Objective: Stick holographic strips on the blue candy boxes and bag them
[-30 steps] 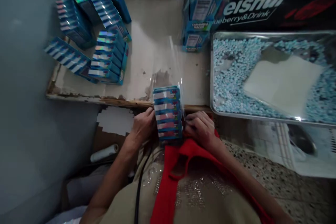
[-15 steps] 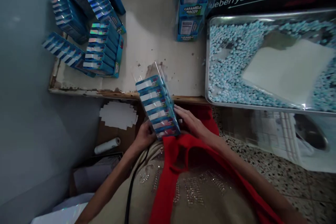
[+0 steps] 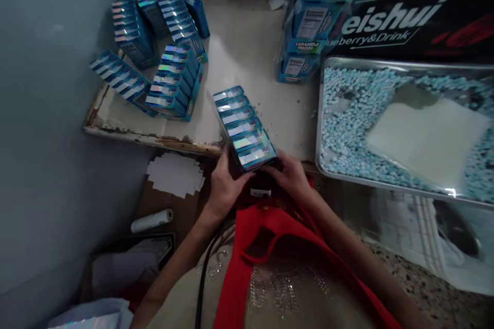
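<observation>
A display tray of several blue candy boxes (image 3: 245,126), wrapped in clear plastic, is tilted over the front edge of the worn white table (image 3: 254,41). My left hand (image 3: 226,182) holds its near left corner, thumb towards the near end. At the near right corner, my right hand (image 3: 289,172) grips the same pack, its fingertips partly hidden beneath it. To the left stand several similar packs of blue boxes (image 3: 172,82), close together.
A metal tray (image 3: 320,118) of light-blue candies with a white sheet (image 3: 428,136) lies right. Wrapped blue packs (image 3: 309,25) are stacked behind. Below the table are white cutouts (image 3: 175,174) and a white roll (image 3: 152,221). A wall borders the left.
The held pack has moved away from my body, further over the table, and its plastic lies closer around it. Both hands have shifted to its near end. The view has also shifted.
</observation>
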Tool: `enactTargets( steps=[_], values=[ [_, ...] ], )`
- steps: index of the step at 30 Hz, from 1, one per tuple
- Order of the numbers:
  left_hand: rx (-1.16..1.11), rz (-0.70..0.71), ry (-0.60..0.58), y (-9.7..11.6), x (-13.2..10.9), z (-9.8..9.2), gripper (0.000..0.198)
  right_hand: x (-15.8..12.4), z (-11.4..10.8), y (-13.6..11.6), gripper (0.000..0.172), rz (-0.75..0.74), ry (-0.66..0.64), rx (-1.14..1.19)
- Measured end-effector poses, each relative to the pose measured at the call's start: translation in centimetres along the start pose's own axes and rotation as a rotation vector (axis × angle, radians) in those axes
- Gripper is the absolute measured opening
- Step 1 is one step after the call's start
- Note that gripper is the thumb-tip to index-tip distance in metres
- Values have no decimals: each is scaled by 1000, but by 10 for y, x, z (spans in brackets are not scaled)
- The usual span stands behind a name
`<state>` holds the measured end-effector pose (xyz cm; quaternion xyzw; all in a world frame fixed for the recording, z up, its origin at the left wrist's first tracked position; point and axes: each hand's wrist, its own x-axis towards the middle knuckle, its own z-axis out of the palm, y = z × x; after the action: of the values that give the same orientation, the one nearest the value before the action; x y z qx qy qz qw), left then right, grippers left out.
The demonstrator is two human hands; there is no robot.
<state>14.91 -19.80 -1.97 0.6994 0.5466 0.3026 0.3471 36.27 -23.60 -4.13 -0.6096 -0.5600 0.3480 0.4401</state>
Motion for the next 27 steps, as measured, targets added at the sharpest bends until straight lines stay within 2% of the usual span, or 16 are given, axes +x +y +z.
enactTargets(
  steps=[2,4,9,12,18,22,27],
  values=[
    [35,29,11,4,-1,9,71,2,4,-4,37,32,26,16],
    [80,41,22,6,-2,11,57,2,9,-8,30,67,82,35],
    [128,35,43,6,-3,0,33,-1,28,-11,35,92,183,74],
    [128,26,49,5,-2,-4,28,-2,37,-6,35,72,239,53],
    [173,8,47,1,-1,-1,29,-2,42,6,23,22,307,-116],
    [154,11,54,-4,-1,1,34,-1,41,8,23,-12,299,-167],
    [92,-1,108,-16,1,-3,79,-4,43,6,44,-6,320,-168]
  ],
)
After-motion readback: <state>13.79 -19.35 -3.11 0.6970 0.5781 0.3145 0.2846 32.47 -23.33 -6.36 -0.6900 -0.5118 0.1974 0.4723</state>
